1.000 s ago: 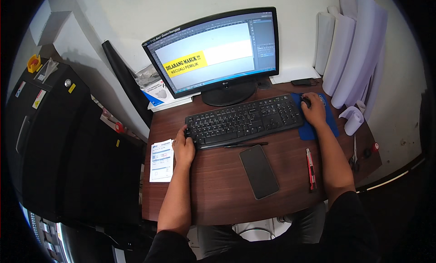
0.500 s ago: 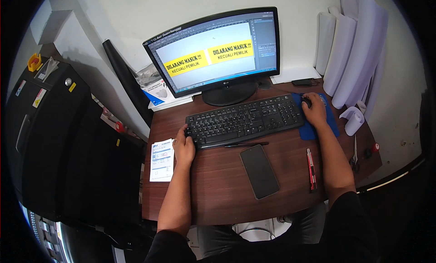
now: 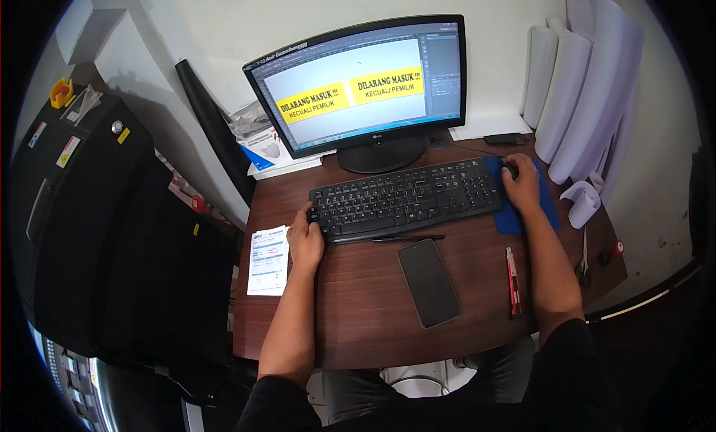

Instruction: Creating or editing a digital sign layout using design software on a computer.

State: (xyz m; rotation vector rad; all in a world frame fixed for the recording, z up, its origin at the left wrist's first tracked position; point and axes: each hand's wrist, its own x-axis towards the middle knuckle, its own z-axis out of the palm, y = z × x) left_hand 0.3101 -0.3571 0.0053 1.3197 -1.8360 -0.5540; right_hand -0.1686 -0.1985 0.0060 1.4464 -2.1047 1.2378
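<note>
My left hand [image 3: 304, 242] rests at the left end of a black keyboard [image 3: 406, 201], its fingers stretched along the corner keys and the thumb by the front edge. My right hand [image 3: 523, 182] lies curled over a dark computer mouse on a blue mouse pad [image 3: 548, 208]; the hand hides most of the mouse. Behind the keyboard stands a monitor [image 3: 358, 82], showing two yellow rectangles with black lettering on a white page in an editing window. A printed paper slip [image 3: 267, 262] lies beside my left wrist.
On the brown desk [image 3: 358, 313] lie a dark phone [image 3: 429, 283], a black pen [image 3: 408, 238], a red cutter knife [image 3: 512, 279] and scissors [image 3: 584, 259]. White paper rolls [image 3: 589, 82] lean at the right wall. A large black machine [image 3: 97, 231] stands at the left.
The whole view has shifted slightly, so the desk things sit a little further right. My right fingers now cover more of the mouse. My left hand keeps its place at the keyboard.
</note>
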